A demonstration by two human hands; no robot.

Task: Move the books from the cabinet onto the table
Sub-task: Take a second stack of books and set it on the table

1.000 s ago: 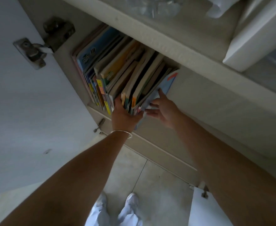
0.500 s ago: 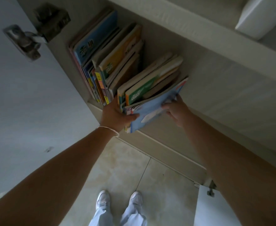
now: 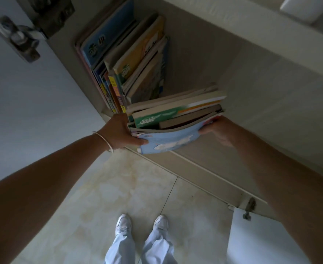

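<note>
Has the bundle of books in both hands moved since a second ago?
Yes. The held bundle has tipped away from the standing books, leaving a gap, and come partly out over the cabinet's front edge.

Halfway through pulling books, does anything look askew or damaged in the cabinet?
No damage visible. The bundle of books held between the left hand and right hand lies tipped flat, its blue cover sagging over the shelf edge. The remaining books lean left.

The single head-worn view looks steeply down, close to the cabinet shelf (image 3: 195,60) and floor (image 3: 118,187).
</note>
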